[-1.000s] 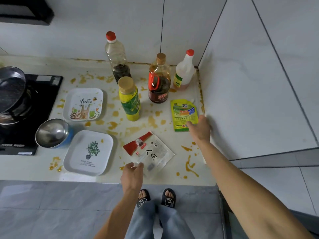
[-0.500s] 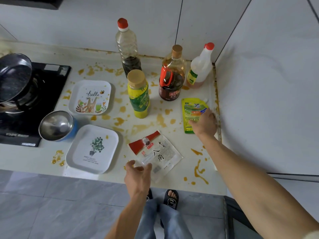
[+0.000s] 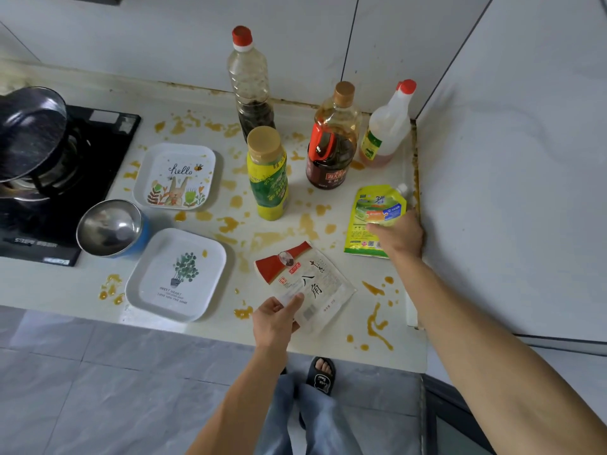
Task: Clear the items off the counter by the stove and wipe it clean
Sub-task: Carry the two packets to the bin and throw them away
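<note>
Left hand [image 3: 274,320] now pinches spice packet [image 3: 308,285]; right hand [image 3: 399,236] apparently gripping pouch [image 3: 374,218].

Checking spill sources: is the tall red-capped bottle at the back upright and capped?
Yes: the bottle stands upright by the wall, red cap on, dark liquid only near its bottom.

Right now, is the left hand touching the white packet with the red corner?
Touching. The head view shows the left hand pinching the white packet with the red corner at its near edge, thumb on top.
</note>
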Action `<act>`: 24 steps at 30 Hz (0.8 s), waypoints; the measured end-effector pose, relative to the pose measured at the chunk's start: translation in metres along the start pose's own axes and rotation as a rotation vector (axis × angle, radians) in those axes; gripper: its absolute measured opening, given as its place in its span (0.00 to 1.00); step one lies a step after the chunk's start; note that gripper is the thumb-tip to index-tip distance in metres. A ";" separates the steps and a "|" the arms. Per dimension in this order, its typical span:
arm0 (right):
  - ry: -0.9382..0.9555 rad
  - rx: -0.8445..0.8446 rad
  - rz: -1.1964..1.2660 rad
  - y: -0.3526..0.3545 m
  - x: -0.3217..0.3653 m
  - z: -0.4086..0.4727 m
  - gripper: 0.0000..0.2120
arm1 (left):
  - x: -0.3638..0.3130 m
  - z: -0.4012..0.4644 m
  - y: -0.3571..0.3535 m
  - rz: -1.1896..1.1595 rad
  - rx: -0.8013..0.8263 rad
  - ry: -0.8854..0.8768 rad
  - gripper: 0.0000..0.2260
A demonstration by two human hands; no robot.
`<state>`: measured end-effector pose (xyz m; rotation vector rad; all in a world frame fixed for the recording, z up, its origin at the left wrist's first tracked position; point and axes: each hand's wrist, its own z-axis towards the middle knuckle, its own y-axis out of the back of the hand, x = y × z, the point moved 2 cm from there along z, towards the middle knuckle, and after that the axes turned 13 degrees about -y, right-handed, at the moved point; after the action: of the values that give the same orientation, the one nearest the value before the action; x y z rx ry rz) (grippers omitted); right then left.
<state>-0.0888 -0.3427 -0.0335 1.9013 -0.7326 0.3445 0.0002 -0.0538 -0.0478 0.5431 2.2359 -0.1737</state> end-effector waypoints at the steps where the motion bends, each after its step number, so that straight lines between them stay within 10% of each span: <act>1: -0.001 0.028 0.034 0.001 -0.002 0.001 0.19 | 0.000 -0.001 -0.002 -0.015 0.009 0.002 0.10; 24: -0.206 0.418 0.279 0.091 -0.131 -0.171 0.08 | -0.008 -0.074 0.099 -0.051 0.175 -0.138 0.06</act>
<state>-0.2329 -0.1723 0.0363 2.2519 -1.1386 0.5124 -0.0028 0.0540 0.0119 0.5503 2.1123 -0.4237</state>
